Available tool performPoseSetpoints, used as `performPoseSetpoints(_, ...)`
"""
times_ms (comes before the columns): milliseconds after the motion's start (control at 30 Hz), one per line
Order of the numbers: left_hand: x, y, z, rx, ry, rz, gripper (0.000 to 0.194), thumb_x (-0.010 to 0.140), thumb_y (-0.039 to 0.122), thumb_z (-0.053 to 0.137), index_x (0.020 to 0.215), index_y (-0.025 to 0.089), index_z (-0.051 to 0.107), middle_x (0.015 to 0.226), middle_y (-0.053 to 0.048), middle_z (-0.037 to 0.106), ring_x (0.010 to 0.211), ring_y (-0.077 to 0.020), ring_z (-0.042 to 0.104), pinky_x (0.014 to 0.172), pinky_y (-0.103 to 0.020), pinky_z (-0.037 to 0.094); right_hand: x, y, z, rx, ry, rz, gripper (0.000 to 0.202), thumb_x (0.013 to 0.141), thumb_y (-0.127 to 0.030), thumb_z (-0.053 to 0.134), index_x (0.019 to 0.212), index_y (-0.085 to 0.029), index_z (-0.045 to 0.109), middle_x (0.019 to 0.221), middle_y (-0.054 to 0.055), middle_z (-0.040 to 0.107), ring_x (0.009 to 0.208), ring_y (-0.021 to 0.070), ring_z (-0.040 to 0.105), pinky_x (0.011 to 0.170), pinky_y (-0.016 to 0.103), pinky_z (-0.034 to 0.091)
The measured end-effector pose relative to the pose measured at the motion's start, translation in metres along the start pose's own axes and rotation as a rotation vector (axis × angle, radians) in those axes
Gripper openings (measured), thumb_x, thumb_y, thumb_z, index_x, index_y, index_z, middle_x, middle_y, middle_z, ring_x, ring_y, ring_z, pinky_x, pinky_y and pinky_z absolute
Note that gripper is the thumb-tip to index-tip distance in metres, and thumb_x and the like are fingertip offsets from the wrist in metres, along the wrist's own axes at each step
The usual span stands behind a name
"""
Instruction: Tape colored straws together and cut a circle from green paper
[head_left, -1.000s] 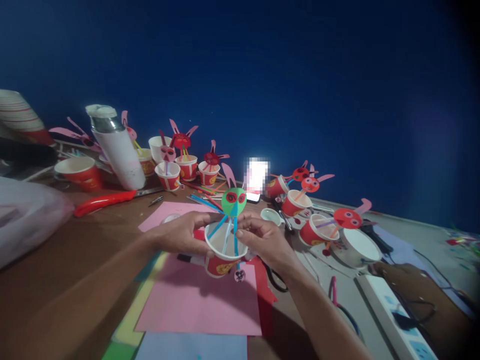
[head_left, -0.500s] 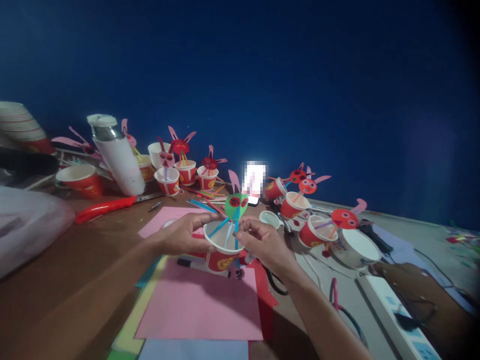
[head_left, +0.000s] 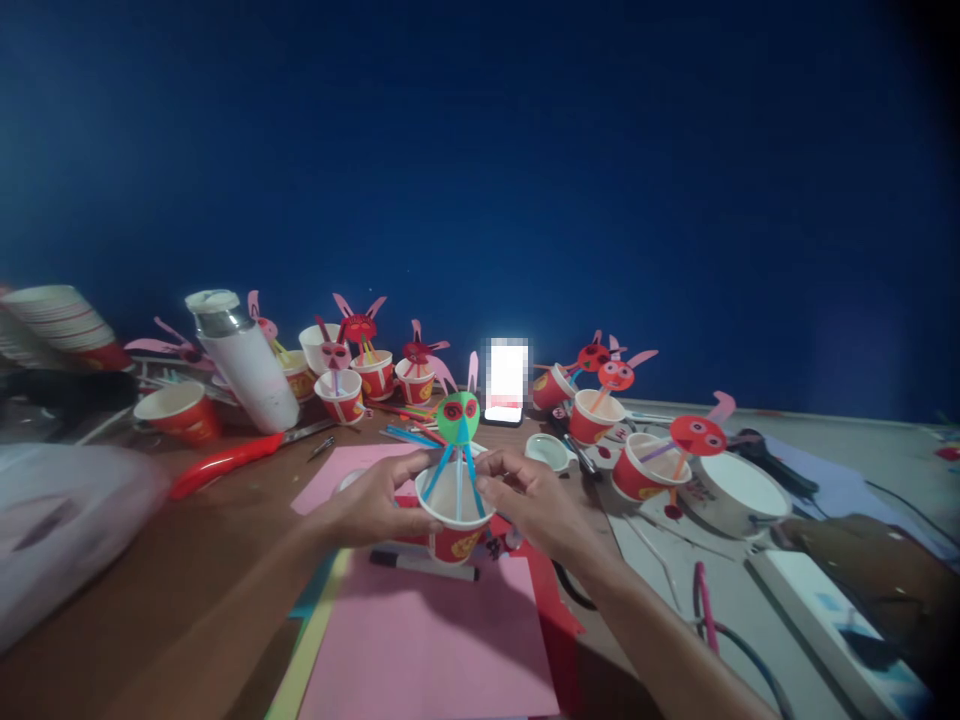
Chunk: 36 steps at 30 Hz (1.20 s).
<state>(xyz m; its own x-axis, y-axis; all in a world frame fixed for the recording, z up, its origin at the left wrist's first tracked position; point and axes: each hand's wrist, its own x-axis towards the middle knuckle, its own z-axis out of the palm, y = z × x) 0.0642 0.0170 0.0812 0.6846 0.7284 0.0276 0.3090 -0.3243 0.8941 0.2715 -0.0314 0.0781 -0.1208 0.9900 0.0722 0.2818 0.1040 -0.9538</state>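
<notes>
Okay, left hand (head_left: pixel 386 500) grips the paper cup (head_left: pixel 456 540) at its 9 o'clock side, thumb near the rim; right hand (head_left: pixel 540 495) is closed at the rim around 3 o'clock, fingertips by a blue strip. Can't tell if they pinch strip, rim or both. Cup is front and center over the near-side papers; can't tell if its base touches down.

Around the cup: marker (head_left: pixel 424 566) lies crosswise at 6, just beside the base, in the way on the near side, on the pink sheet (head_left: pixel 435 640). Colored straws at 11, lit phone (head_left: pixel 506 375) at 1. Red-handled cutting tool (head_left: pixel 225 465) and white bottle (head_left: pixel 251 365) at 10, plastic bag (head_left: pixel 75 530) at 9. More cups with paper faces at 11 and 2, white bowl (head_left: pixel 739 495) at 3, power strip (head_left: pixel 840 630) at 4.

Cup's long axis is roughly upright, mouth up, inside visible. Green paper face (head_left: pixel 457 418) looks toward 6, at the camera, pink ears up; blue strips run from it down to the cup.
</notes>
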Motion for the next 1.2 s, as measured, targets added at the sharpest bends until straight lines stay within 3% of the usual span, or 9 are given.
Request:
performPoseSetpoints(267, 0.001, -0.002, 0.000, 0.025, -0.041, 0.027, 0.070, 0.069, 0.029, 0.069, 0.133, 0.021, 0.041, 0.132, -0.007, 0.051, 0.120, -0.0270, 0.046, 0.101, -0.037, 0.037, 0.002, 0.004, 0.002, -0.001, -0.010, -0.018, 0.017, 0.079, -0.030, 0.053, 0.081, -0.016, 0.061, 0.080, 0.001, 0.060, 0.069, 0.0121, 0.053, 0.065, 0.025, 0.042)
performPoseSetpoints(567, 0.006, -0.017, 0.007, 0.206, 0.032, -0.039, 0.068, 0.071, 0.036, 0.065, 0.132, 0.020, 0.043, 0.134, -0.008, 0.048, 0.124, -0.0280, 0.042, 0.101, -0.036, 0.037, 0.006, 0.014, -0.002, -0.226, 0.015, -0.077, 0.017, 0.080, -0.028, 0.051, 0.078, -0.016, 0.062, 0.073, 0.000, 0.058, 0.065, 0.0116, 0.050, 0.058, 0.022, 0.035)
performPoseSetpoints(800, 0.005, -0.025, -0.005, 0.234, -0.020, -0.101, 0.075, 0.068, 0.032, 0.066, 0.137, 0.024, 0.035, 0.138, -0.008, 0.043, 0.121, -0.0253, 0.044, 0.095, -0.032, 0.042, 0.012, 0.018, -0.002, -0.350, 0.054, -0.131, 0.016, 0.081, -0.026, 0.050, 0.077, -0.018, 0.063, 0.075, 0.000, 0.061, 0.066, 0.0118, 0.052, 0.059, 0.022, 0.034)
performPoseSetpoints(900, 0.007, -0.026, -0.010, 0.188, 0.010, -0.107, 0.058, 0.072, 0.028, 0.060, 0.128, 0.023, 0.046, 0.130, -0.008, 0.050, 0.111, -0.0222, 0.051, 0.089, -0.031, 0.045, 0.014, 0.019, -0.002, -0.368, 0.068, -0.092, 0.019, 0.082, -0.028, 0.049, 0.077, -0.018, 0.064, 0.071, -0.001, 0.061, 0.061, 0.0113, 0.051, 0.057, 0.022, 0.033)
performPoseSetpoints(1067, 0.014, -0.033, -0.006, 0.196, 0.083, -0.185, 0.026, 0.070, 0.027, 0.056, 0.093, 0.017, 0.062, 0.100, -0.005, 0.063, 0.088, -0.0180, 0.058, 0.077, -0.027, 0.046, 0.015, 0.023, -0.002, -0.413, 0.080, -0.079, 0.020, 0.082, -0.027, 0.048, 0.074, -0.018, 0.064, 0.065, -0.001, 0.059, 0.058, 0.0110, 0.050, 0.056, 0.022, 0.031)
performPoseSetpoints(1200, 0.019, -0.041, 0.002, 0.184, 0.068, -0.214, 0.022, 0.068, 0.031, 0.058, 0.082, 0.015, 0.062, 0.087, -0.004, 0.065, 0.073, -0.0162, 0.059, 0.066, -0.026, 0.046, 0.016, 0.027, -0.003, -0.429, 0.079, -0.096, 0.019, 0.083, -0.026, 0.048, 0.077, -0.018, 0.063, 0.065, -0.002, 0.059, 0.058, 0.0108, 0.050, 0.055, 0.022, 0.030)
